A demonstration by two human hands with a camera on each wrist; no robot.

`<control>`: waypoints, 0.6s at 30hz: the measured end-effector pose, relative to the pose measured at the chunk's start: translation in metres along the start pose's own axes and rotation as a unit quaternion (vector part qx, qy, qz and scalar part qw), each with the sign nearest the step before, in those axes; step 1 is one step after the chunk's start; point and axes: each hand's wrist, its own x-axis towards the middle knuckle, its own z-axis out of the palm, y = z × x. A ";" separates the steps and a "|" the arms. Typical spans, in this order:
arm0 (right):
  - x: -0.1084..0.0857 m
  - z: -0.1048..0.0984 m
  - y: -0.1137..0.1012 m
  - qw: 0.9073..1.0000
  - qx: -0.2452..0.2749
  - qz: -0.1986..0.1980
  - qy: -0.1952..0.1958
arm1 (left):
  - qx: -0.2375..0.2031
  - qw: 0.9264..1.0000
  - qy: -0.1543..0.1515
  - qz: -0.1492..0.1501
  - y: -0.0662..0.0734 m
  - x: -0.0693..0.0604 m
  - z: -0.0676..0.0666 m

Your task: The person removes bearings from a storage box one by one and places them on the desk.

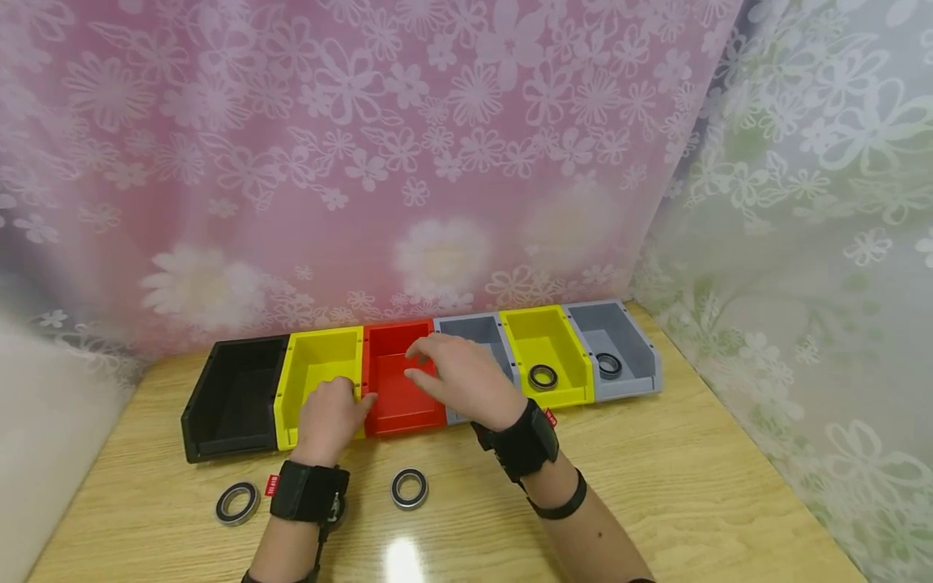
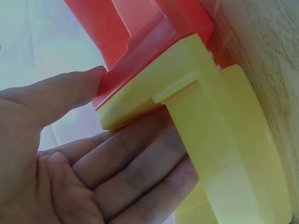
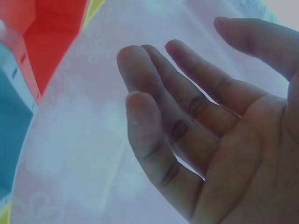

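Note:
My left hand (image 1: 331,417) holds the adjoining front side walls of the left yellow bin (image 1: 328,346) and the red bin (image 1: 404,387). In the left wrist view, the thumb lies against the red bin (image 2: 161,39) and the other fingers reach inside the yellow bin (image 2: 222,154). Over the red bin and the middle grey bin (image 1: 477,329) hovers my right hand (image 1: 474,380), fingers loosely bent and holding nothing. On the table in front lie two ring-shaped ball bearings, a left bearing (image 1: 222,508) and a middle bearing (image 1: 395,489).
A black bin (image 1: 244,389) ends the row at left. The right yellow bin (image 1: 539,336) holds a bearing (image 1: 533,377), and the far-right grey bin (image 1: 605,316) holds another bearing (image 1: 619,366). Floral curtains (image 1: 437,162) hang behind and beside the wooden table (image 1: 656,486).

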 end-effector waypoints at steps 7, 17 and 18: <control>-0.005 -0.016 0.018 0.999 0.024 0.031 0.030 | 0.009 1.000 0.005 0.002 0.001 -0.001 0.001; -0.009 -0.028 0.039 0.995 0.057 0.069 0.040 | 0.017 1.000 0.000 0.000 0.001 -0.003 -0.002; -0.009 -0.029 0.041 0.995 0.058 0.071 0.040 | 0.017 1.000 -0.002 0.001 0.000 -0.003 -0.002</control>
